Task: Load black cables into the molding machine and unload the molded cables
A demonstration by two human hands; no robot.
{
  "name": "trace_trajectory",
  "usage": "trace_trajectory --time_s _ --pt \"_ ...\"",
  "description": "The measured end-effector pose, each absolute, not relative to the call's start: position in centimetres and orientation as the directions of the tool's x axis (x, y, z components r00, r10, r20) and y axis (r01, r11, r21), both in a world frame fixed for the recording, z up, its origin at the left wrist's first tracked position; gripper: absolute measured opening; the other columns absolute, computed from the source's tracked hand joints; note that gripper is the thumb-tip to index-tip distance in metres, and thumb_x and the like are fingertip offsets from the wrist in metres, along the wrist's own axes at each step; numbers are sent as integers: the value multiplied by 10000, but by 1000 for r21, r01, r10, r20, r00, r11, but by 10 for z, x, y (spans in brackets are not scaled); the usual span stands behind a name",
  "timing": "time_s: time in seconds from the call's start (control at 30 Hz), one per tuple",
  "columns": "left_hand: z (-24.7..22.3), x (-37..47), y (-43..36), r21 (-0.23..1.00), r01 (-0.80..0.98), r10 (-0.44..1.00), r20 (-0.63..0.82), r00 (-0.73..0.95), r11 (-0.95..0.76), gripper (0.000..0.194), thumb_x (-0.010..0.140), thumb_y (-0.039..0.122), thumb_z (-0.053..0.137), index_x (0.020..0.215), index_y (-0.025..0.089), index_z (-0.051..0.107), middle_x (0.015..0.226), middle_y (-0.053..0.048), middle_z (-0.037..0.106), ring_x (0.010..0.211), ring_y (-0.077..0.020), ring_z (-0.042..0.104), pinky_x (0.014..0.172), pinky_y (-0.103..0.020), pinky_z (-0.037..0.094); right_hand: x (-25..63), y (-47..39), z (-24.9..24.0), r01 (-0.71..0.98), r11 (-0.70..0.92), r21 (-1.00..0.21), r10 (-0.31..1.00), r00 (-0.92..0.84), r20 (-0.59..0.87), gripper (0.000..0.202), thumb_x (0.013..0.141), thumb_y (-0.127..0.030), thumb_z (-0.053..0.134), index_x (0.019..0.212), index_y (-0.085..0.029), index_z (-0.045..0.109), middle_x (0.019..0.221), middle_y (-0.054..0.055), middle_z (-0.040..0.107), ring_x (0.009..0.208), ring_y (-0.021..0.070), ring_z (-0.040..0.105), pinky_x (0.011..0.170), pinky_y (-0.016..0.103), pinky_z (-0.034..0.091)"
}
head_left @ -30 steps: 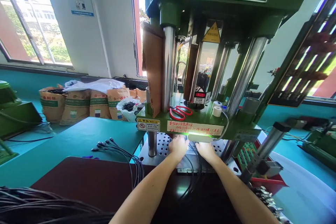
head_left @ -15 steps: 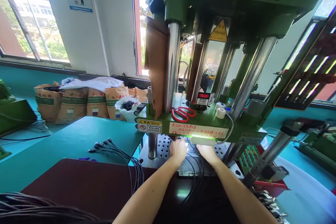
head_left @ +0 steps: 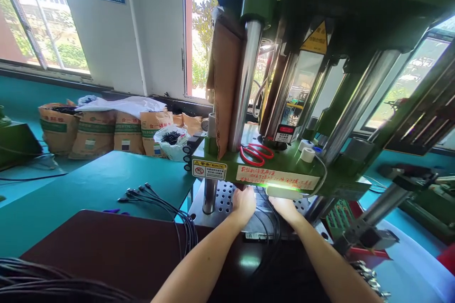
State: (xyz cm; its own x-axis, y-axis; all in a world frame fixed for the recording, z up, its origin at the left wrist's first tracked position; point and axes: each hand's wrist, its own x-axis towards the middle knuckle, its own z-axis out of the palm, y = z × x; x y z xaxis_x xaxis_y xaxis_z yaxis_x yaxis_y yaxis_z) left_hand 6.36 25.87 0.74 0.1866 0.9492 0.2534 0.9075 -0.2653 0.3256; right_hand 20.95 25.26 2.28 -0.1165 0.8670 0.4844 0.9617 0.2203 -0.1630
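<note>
My left hand [head_left: 244, 204] reaches under the front of a green press [head_left: 220, 156], above a metal bed plate with holes [head_left: 222, 201]. Its fingers look curled closed, but the tips and whatever they grip are hidden. Level with it, my right hand [head_left: 285, 207] is under a small lit lamp [head_left: 284, 192], which covers most of its fingers. Black cables [head_left: 275, 227] run out between the two hands and hang over the front edge of a flat metal block [head_left: 258, 236].
Red-handled scissors [head_left: 256, 152] and white rolls [head_left: 307, 154] lie on the press ledge. More cables with connectors [head_left: 152, 194] rest on the teal table [head_left: 106, 180] at left. A dark board [head_left: 106, 246] lies nearer. Metal parts [head_left: 369, 279] sit at lower right.
The view has turned slightly left and down, so the press appears farther right. Both hands stay in nearly the same place under it.
</note>
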Motion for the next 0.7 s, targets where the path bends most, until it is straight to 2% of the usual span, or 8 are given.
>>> trace_trajectory --time_s 0.53,0.63,0.7 --pt "9 67 262 310 899 940 246 238 -309 258 760 70 391 909 115 596 860 -106 647 872 -206 585 810 -334 399 201 259 19 971 162 -176 906 -75 418 252 865 -310 494 1046 -148 561 1057 69 586 913 182 565 814 399 448" --pt "17 72 257 316 906 943 265 201 -281 257 808 138 377 921 122 607 883 -116 640 909 -217 570 812 -353 397 205 259 23 969 186 -160 899 -102 426 240 868 -303 489 1043 -155 560 1066 72 579 919 181 560 824 398 444" --pt "22 77 253 327 901 937 292 191 -285 288 847 245 356 929 151 616 910 -108 637 938 -217 554 822 -354 394 207 257 26 968 205 -142 894 -126 431 221 870 -290 486 1030 -159 564 1066 67 581 920 179 559 831 398 439"
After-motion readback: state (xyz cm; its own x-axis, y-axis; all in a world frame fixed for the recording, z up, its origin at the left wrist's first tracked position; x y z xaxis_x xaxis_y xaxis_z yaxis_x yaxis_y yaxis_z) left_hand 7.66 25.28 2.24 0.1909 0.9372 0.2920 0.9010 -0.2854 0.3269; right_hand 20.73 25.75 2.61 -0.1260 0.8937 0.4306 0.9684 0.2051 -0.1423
